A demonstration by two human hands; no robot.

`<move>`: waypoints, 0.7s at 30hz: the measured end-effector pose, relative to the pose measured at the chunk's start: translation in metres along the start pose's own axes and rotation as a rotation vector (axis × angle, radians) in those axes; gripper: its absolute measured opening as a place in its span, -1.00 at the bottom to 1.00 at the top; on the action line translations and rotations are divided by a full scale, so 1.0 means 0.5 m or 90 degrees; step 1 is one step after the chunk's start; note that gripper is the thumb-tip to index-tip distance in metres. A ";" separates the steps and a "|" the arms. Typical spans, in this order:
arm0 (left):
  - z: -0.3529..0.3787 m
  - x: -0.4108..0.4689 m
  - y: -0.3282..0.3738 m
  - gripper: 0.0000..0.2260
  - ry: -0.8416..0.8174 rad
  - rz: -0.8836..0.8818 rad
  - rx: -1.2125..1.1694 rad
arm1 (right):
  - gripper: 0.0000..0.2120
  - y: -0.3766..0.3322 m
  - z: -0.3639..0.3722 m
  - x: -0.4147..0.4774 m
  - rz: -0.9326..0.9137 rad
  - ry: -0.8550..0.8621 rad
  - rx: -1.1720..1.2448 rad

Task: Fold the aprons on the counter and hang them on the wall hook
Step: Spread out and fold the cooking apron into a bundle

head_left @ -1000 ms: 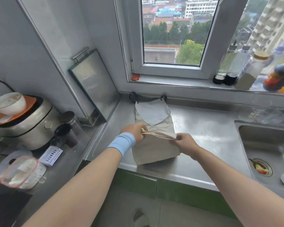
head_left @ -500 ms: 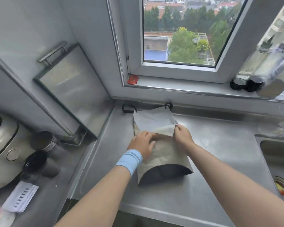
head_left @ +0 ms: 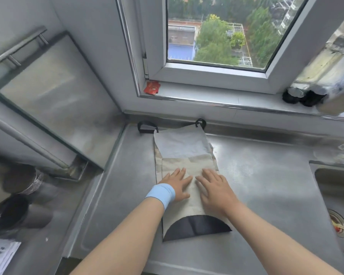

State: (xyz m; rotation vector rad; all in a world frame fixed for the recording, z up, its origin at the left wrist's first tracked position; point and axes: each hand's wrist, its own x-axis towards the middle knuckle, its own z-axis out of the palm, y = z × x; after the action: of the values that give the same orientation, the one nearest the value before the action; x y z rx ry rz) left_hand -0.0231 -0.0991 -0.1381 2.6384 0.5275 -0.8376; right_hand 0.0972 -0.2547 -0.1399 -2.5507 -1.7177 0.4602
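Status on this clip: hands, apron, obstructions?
Hands open, flat: left hand, right hand pressing folded apron on counter. Not yet hung. No obstruction seen.

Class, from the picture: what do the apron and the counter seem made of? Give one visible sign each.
Apron: probably woven cloth, beige, matt; it folds flat and creases.
Counter: likely stainless steel, brushed; grey sheen with blurred reflections.

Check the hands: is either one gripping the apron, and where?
Nothing is gripped. The left hand and right hand lie flat, fingers straight, pressing on the middle of the folded apron on the steel counter.
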 end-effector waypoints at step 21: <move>0.059 -0.135 0.085 -0.48 0.101 -0.135 -0.120 | -0.32 0.031 -0.027 -0.084 -0.335 -0.172 -0.190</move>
State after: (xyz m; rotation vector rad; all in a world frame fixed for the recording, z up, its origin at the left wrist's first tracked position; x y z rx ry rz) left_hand -0.0700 -0.1650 -0.1126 2.5172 0.8949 -0.6049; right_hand 0.1002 -0.2970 -0.1208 -2.1286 -2.6194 0.5645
